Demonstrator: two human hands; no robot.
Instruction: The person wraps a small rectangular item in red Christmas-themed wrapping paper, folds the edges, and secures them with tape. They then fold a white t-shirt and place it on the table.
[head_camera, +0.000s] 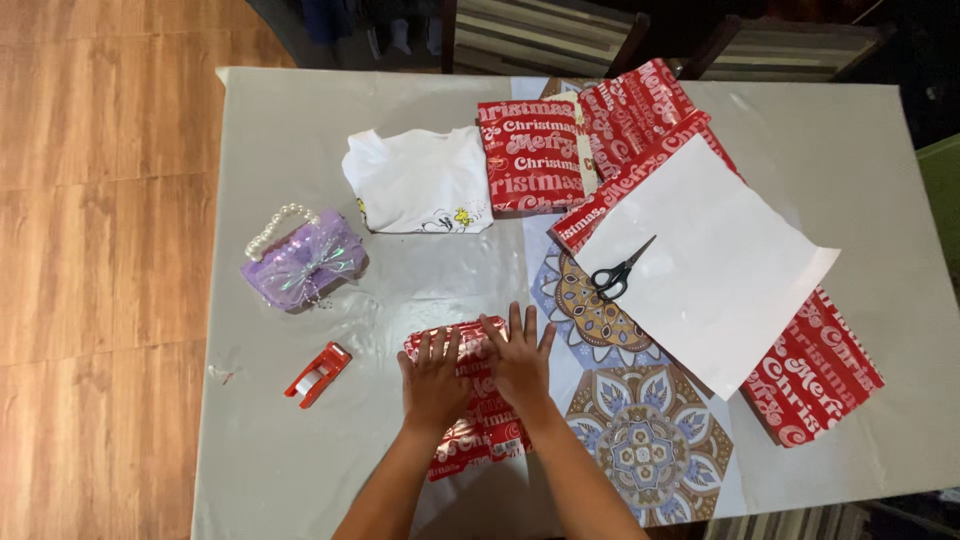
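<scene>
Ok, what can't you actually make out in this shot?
- Head view: what the red wrapped parcel contains; paper and both hands, left hand and right hand, cover it.
- The sheet under the scissors shows only its white back.
- The chairs are cut off by the top edge.

Grey-clothed table (290, 120) (patterned mats (640, 440) at centre): white shirt (415, 180), purple purse (300, 265), red tape dispenser (317, 375), wrapping paper (720, 260)

Grey-covered table (280, 120) on wooden floor (100, 250), striped chairs (540, 35) behind.
</scene>
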